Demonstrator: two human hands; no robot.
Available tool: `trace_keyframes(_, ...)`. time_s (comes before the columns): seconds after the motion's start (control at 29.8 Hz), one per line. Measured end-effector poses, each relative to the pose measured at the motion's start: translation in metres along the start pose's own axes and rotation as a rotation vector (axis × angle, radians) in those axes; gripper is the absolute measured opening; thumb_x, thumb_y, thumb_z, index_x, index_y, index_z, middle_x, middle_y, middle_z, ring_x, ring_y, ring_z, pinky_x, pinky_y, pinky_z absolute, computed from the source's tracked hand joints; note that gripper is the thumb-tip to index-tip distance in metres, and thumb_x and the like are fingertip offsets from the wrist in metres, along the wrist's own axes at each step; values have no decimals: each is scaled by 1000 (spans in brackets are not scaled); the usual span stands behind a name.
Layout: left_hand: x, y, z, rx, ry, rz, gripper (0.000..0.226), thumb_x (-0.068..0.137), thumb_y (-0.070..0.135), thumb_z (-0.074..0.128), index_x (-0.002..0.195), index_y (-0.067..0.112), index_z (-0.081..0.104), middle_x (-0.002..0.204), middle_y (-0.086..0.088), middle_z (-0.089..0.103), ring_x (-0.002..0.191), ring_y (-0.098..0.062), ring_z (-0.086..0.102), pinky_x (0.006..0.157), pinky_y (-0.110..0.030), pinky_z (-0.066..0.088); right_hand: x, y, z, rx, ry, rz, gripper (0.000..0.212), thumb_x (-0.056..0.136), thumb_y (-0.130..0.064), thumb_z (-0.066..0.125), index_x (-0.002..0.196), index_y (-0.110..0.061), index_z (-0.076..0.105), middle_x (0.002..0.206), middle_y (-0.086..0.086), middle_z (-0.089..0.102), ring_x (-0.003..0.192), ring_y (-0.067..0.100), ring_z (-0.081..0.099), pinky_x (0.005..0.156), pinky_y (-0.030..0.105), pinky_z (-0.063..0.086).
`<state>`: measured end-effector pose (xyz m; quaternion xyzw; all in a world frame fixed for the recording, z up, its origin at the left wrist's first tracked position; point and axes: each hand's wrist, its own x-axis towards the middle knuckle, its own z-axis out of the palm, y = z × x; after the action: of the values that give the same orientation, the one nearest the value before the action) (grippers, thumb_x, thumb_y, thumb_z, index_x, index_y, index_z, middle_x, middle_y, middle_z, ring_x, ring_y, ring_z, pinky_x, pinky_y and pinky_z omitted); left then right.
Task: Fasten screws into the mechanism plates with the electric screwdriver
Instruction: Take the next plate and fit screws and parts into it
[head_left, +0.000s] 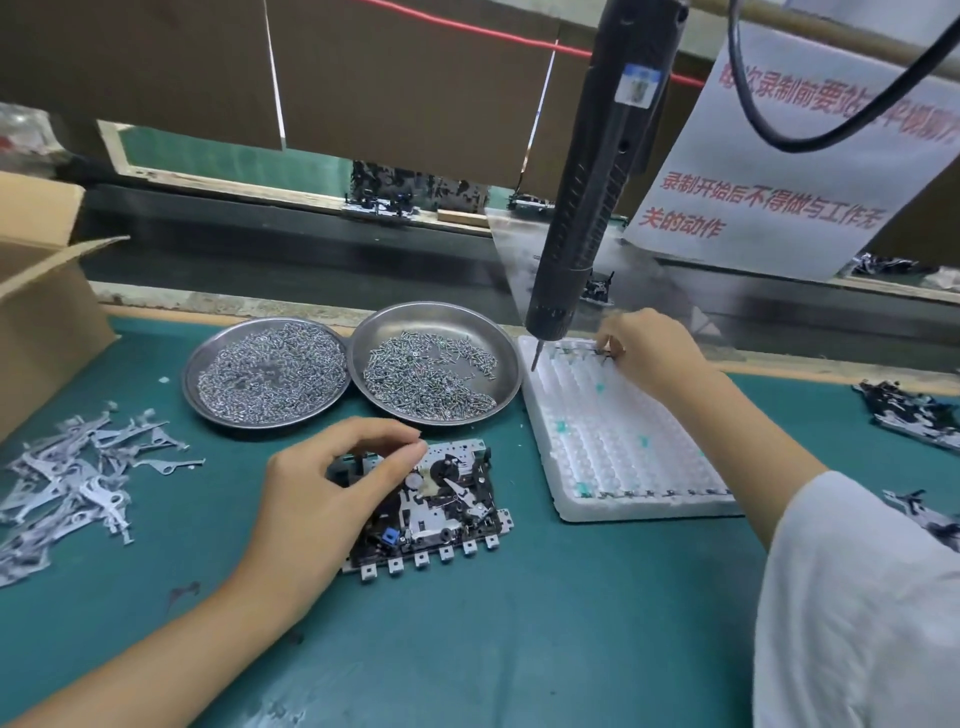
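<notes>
Fingers of the left hand (332, 483) curl onto the black-and-silver metal mechanism plate (431, 506) at lower centre on the green bench (519, 623); keep it pinned flat. Above the white plastic parts tray (618, 441), the black hanging electric screwdriver (587, 197) dangles unheld. At centre right, the right hand (649, 348) pinches something small there; seat it squarely before driving
</notes>
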<state>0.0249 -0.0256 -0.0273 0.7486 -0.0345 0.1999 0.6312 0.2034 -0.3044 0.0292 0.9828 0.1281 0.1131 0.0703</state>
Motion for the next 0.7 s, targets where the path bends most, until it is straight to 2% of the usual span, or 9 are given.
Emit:
trace_keyframes(0.13, -1, 3, 1, -9, -16, 5, 17, 67, 35, 73, 84, 37, 74, 81, 16, 73, 78, 3, 66, 73, -9, 47, -2, 0, 2, -45, -16, -35, 31, 82, 9, 47, 104, -7, 62, 103, 14, 66, 94, 32, 59, 75, 38, 47)
trace_keyframes(0.3, -1, 4, 1, -27, -11, -11, 13, 66, 31, 74, 79, 30, 76, 78, 12, 73, 72, 2, 66, 70, -7, 46, -1, -3, 3, -83, -25, -62, 33, 82, 8, 44, 111, -3, 57, 104, 16, 64, 94, 34, 58, 74, 39, 44)
trace_keyframes(0.47, -2, 4, 0, -10, -5, -24, 13, 66, 30, 75, 79, 28, 76, 77, 12, 73, 72, 2, 65, 69, -7, 46, -2, -5, 2, -105, -51, -114, 23, 84, 9, 44, 101, -3, 54, 97, 19, 62, 79, 32, 53, 71, 39, 45)
trace_keyframes(0.57, -1, 5, 0, -10, -6, -30, 14, 66, 32, 75, 79, 29, 76, 78, 12, 73, 73, 1, 66, 71, -9, 46, -1, -3, 0, -95, -77, -129, 17, 85, 9, 44, 91, -7, 45, 94, 19, 60, 76, 32, 52, 71, 41, 47)
trace_keyframes(0.7, 0, 5, 0, 4, -7, -24, 13, 66, 31, 75, 79, 29, 76, 79, 13, 73, 72, 2, 65, 69, -7, 45, -1, -2, -1, -68, -79, -140, 22, 85, 9, 44, 83, -11, 36, 90, 18, 60, 71, 30, 50, 70, 42, 50)
